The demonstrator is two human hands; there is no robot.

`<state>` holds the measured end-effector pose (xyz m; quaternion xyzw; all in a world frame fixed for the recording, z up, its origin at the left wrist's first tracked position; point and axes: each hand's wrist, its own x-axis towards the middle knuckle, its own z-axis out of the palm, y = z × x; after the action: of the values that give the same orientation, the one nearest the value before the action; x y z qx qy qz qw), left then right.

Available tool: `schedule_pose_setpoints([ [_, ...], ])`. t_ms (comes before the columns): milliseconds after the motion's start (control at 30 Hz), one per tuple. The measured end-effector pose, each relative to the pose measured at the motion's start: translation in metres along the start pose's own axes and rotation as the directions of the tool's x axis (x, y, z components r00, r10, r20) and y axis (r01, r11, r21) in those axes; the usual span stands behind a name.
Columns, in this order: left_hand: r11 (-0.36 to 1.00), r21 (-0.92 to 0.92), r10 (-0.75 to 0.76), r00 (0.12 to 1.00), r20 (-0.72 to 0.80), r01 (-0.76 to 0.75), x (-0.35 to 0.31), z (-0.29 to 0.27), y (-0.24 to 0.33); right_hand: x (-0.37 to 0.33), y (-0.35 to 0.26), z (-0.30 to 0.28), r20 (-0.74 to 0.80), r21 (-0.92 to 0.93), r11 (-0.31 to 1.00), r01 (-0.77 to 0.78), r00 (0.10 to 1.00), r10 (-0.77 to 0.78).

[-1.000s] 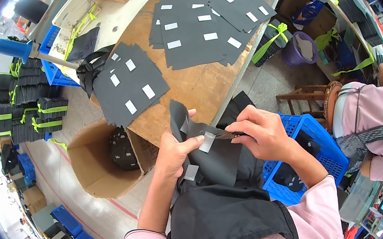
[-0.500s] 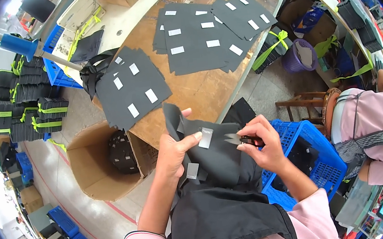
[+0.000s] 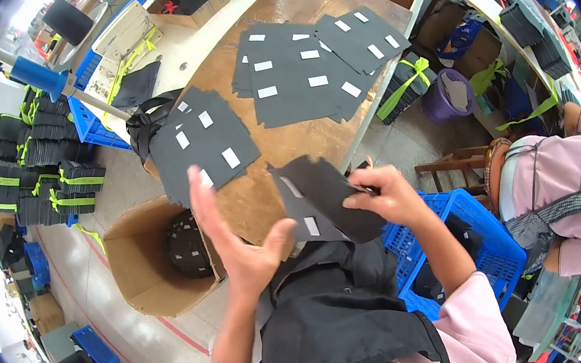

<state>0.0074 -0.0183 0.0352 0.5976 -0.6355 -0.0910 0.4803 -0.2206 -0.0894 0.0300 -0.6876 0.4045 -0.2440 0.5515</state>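
Worktop (image 3: 301, 149): a brown board, smooth but scuffed, its near end narrowing toward the person.
Apron (image 3: 343, 333): black cloth, creased, with a faint sheen.
Cardboard box (image 3: 131, 260): open and tan, its mouth bulged out of square, with dark, white-flecked contents.
Blue crate (image 3: 488, 205): rigid plastic with latticed walls, beside the right forearm.
Far sheets (image 3: 296, 105): flat, matt, dark grey, overlapping in a fan on the worktop.
Near pile (image 3: 204, 146): similar notched sheets, slightly skewed, at the worktop's left edge.
Held piece (image 3: 343, 200): dark grey, thin and bent, hanging in front of the apron by the worktop's near end.
Left hand (image 3: 245, 258): fingers spread wide, thumb out, holding nothing; it overlapped the near pile in view, though contact could not be told.
Right hand (image 3: 392, 197): fingers pinched closed on the held piece's right side.
White patch (image 3: 311, 226): a small, pale rectangle on the held piece.
Small tool (image 3: 364, 189): dark, mostly hidden in the right hand's fingers; its shape was unclear.
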Motion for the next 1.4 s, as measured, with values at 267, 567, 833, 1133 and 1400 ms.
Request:
schedule_pose_setpoints([
  [267,0.681,-0.346,-0.081,0.536,0.841,0.645,0.032,0.023,0.003,0.035,-0.022,0.004,0.23,0.292,0.957,-0.007,0.971,-0.063],
  [567,0.087,-0.495,-0.563,0.453,0.692,0.865,-0.006,0.028,-0.011,-0.013,0.011,0.015,-0.643,-0.099,0.986,0.135,0.748,-0.167],
  [833,-0.145,-0.621,-0.64,0.406,0.652,0.77,-0.017,0.036,0.009,-0.043,0.011,0.055,-0.531,-0.39,0.918,0.065,0.799,-0.282],
  [1133,-0.24,-0.612,-0.628,0.36,0.69,0.754,-0.026,0.034,0.005,-0.031,0.016,0.06,-0.501,-0.385,0.9,0.206,0.772,-0.391],
  [1400,-0.22,-0.572,-0.58,0.366,0.728,0.79,-0.027,0.033,0.007,-0.032,0.021,0.069,-0.488,-0.215,0.959,0.187,0.83,-0.271],
])
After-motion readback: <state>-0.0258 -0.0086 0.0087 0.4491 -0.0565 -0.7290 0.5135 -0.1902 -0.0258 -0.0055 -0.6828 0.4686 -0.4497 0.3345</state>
